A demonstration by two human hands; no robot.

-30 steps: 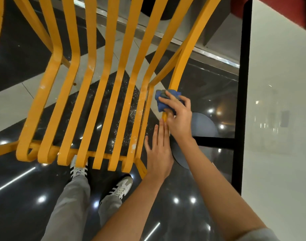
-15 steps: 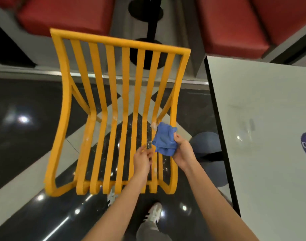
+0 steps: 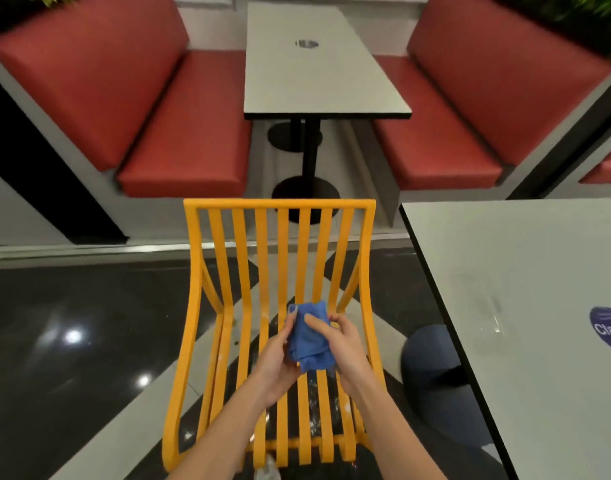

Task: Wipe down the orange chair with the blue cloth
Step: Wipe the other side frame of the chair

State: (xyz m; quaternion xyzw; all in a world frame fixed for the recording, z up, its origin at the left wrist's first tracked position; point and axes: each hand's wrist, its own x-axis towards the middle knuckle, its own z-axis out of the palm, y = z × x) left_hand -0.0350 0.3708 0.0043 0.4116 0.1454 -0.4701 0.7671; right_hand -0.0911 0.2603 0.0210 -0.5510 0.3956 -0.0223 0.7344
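Blue cloth [image 3: 310,341] between both hands' grip, above orange chair [image 3: 280,258] slats.

Bare forearms, no sleeves visible.
left hand [image 3: 275,362] and right hand [image 3: 345,351]: no gloves, rings or watch; white shoe [image 3: 267,470] below them.

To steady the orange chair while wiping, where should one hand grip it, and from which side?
Probably grip the top rail of the orange chair from above. It is a straight bar, bare and unobstructed. Both hands, left and right, now hold the blue cloth.
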